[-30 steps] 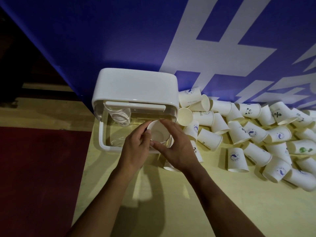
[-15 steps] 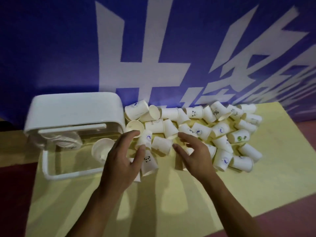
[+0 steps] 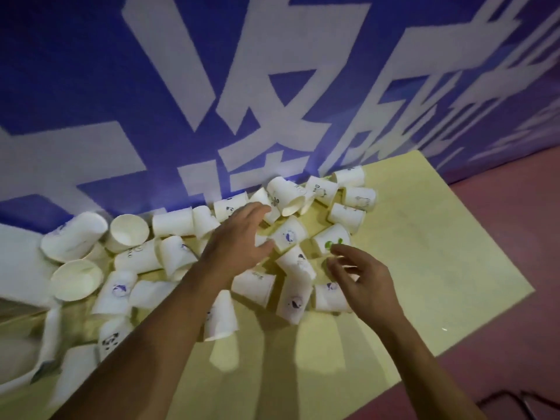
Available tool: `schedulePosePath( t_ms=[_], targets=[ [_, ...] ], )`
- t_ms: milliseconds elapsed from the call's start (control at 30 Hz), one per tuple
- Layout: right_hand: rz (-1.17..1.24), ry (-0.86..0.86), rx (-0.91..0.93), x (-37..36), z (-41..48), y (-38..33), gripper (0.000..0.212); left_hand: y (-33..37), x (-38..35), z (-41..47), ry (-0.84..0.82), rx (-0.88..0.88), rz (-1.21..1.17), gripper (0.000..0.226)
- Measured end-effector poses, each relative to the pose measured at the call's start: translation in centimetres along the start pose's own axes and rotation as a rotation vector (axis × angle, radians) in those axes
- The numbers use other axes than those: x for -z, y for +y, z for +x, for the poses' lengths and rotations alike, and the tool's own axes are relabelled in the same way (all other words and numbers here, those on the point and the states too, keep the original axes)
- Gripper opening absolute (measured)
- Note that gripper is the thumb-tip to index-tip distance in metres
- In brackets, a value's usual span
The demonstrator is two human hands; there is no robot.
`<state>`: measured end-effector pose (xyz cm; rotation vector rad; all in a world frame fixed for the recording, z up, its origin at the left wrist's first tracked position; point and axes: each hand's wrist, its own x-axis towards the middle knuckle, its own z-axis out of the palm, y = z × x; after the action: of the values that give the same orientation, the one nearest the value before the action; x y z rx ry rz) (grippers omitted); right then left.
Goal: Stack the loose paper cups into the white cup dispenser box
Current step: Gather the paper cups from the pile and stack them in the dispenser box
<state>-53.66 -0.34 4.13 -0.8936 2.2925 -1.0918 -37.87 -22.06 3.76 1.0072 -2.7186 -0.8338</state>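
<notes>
Both empty, the left hand (image 3: 239, 237) spreads wide over the blue-marked cup (image 3: 289, 236), the right hand (image 3: 360, 280) loosely curled short of the green-marked cup (image 3: 331, 237); a careless grab may scatter the touching neighbouring cups (image 3: 295, 263), though blur hides exact contact.

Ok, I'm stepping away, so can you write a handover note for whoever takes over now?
Left hand: open, over the middle of the loose paper cups, holding nothing.
Right hand: open, fingers loosely bent beside the green-print cup, holding nothing.
Cups lie scattered on the yellow table; the dispenser box is at the left edge, blurred, contents unclear.
Done: cannot tell. Left: stack the whole pile into the box.
</notes>
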Motion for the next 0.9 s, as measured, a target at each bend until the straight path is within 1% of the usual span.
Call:
schedulePosePath(
  t_ms=[133,233,300,400,500,600,667,733,800,900],
  targets=[
    [-0.025,0.003,-0.027,4.4,2.9,4.2,0.029,2.1,-2.7,7.7,-0.050,-0.144,0.169,0.074],
    [-0.013,0.019,-0.062,6.8,4.9,6.3,0.028,0.8,-5.0,11.6,-0.124,-0.175,0.274,0.083],
    [0.009,0.016,-0.097,7.5,5.8,7.4,0.028,-0.4,-6.3,12.9,-0.162,-0.222,0.370,0.085],
    [0.006,-0.010,-0.120,7.7,6.7,8.9,0.030,-1.3,-7.4,13.9,-0.149,-0.295,0.498,0.079],
    [-0.021,-0.052,-0.137,7.2,7.7,9.9,0.037,-1.1,-7.7,14.3,-0.109,-0.324,0.515,0.070],
    [-0.057,-0.072,-0.166,6.0,9.1,10.2,0.045,0.3,-5.9,13.7,-0.070,-0.249,0.388,0.069],
    [-0.092,-0.112,-0.205,4.8,10.1,9.8,0.050,2.1,-3.9,12.4,-0.006,-0.122,0.190,0.071],
    [-0.097,-0.146,-0.295,3.4,11.1,9.5,0.056,3.6,-2.2,9.9,0.111,0.049,-0.079,0.073],
    [-0.099,-0.163,-0.419,2.1,11.9,9.2,0.066,4.0,-1.1,6.7,0.237,0.169,-0.300,0.078],
    [-0.033,-0.159,-0.589,0.3,12.8,8.7,0.076,2.8,-0.7,1.8,0.367,0.277,-0.453,0.077]
  ],
)
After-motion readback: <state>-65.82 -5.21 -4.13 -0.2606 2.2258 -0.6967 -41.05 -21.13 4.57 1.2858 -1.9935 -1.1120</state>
